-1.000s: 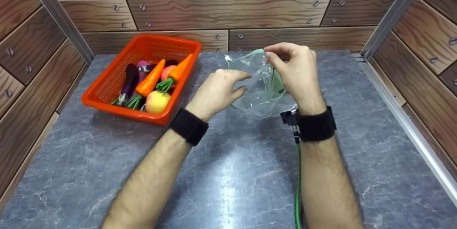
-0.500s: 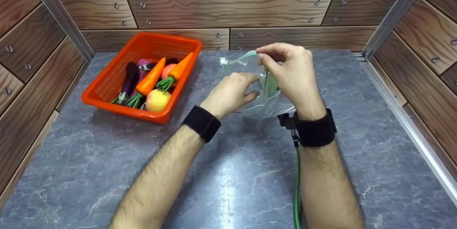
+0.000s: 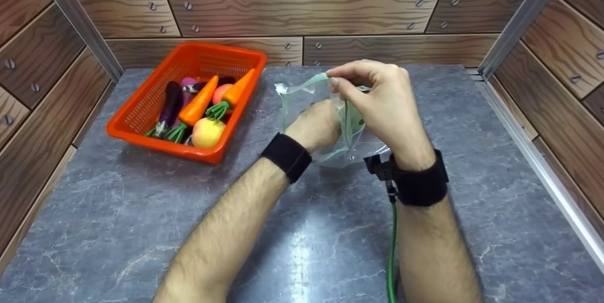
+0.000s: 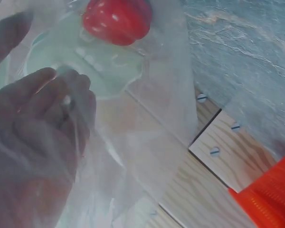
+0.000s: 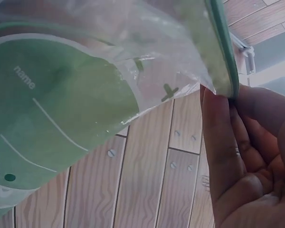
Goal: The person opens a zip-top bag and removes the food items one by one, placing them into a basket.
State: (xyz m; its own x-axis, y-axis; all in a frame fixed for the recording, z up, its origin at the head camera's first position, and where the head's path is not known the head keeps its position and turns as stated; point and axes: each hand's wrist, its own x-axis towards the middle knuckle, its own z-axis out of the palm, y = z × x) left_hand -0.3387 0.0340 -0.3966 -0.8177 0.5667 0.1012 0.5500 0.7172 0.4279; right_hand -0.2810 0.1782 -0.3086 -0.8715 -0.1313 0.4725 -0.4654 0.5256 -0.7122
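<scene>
A clear zip bag with a green rim stands on the table with its mouth spread. My right hand pinches the rim between thumb and forefinger; in the right wrist view the fingers hold its corner beside a green printed label. My left hand reaches in through the mouth. Seen through the plastic, its fingers are loosely bent with nothing between them. A glossy red pepper-like thing shows near them in the left wrist view; whether it lies inside the bag I cannot tell.
An orange basket at the left holds eggplants, carrots, a yellow-red apple-like fruit and other produce. Wood-patterned walls enclose the grey table. A green cable runs from the right wrist.
My left hand has moved right and into the bag's mouth. My right hand has drawn the rim slightly left and down, still pinching it.
</scene>
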